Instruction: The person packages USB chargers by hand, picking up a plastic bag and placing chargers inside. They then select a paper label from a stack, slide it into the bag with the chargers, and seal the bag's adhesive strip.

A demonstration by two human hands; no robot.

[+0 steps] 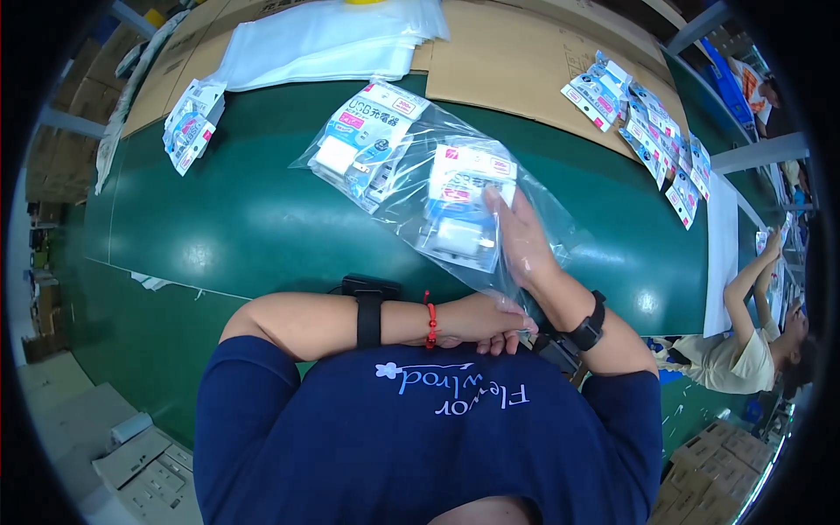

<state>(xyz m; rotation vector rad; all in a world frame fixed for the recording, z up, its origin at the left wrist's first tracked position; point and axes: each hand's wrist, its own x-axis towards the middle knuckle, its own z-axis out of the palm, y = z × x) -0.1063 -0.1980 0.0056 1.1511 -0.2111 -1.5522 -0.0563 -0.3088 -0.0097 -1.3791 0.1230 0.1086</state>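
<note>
A large clear plastic bag [398, 223] lies slantwise on the green table in front of me. At its far left end sits a packaged charger [354, 157] on a white, blue and pink card. My right hand [523, 234] grips a second packaged charger [459, 236] by its right edge; the film spreads around this pack and my fingers, which appear to be inside the bag. Close to my chest, my left hand [490, 319] is closed on the near edge of the bag, its fingertips pinching the film.
Flat clear bags [324, 44] are stacked on cardboard [499, 61] at the far side. Several packaged chargers [652, 131] lie at the far right, and a small pile of packs [191, 127] at the left. Another person [752, 341] works at the right.
</note>
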